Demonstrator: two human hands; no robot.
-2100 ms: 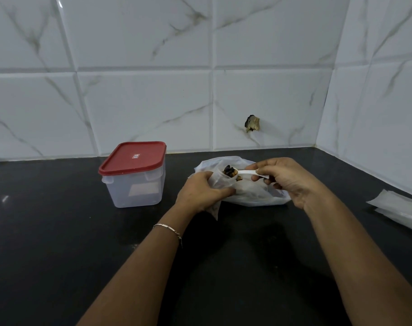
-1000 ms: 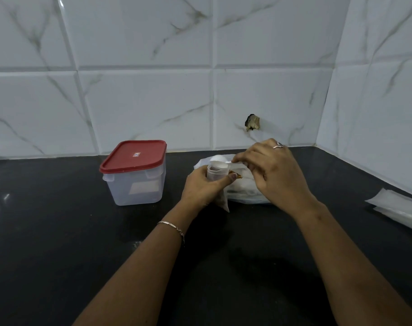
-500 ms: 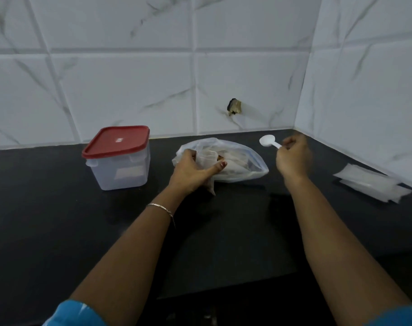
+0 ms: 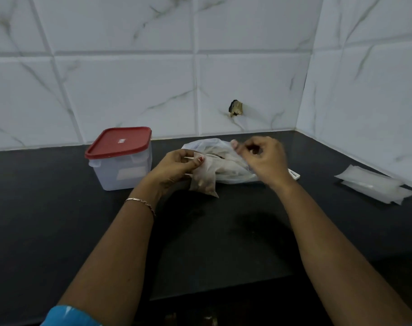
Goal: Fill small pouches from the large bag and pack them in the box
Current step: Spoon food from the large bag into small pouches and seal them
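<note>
My left hand (image 4: 174,165) grips the top of a small clear pouch (image 4: 204,181) that holds brown pieces; the pouch's bottom rests on the black counter (image 4: 200,243). Right behind it lies the large clear bag (image 4: 226,170) with more brown contents. My right hand (image 4: 263,161) hovers over the large bag, blurred, fingers loosely curled with nothing seen in them. A white spoon (image 4: 294,175) lies on the counter just behind my right wrist. The clear box with its red lid (image 4: 120,158) on stands to the left of my left hand.
A stack of flat clear pouches (image 4: 374,187) lies at the right by the side wall. White marble tiles (image 4: 129,90) close off the back and right of the counter, with a dark chipped hole (image 4: 235,108) in the back wall.
My right hand has let go of the white spoon, which now lies on the counter, and has come back left over the large bag. My left hand still holds the pouch.
</note>
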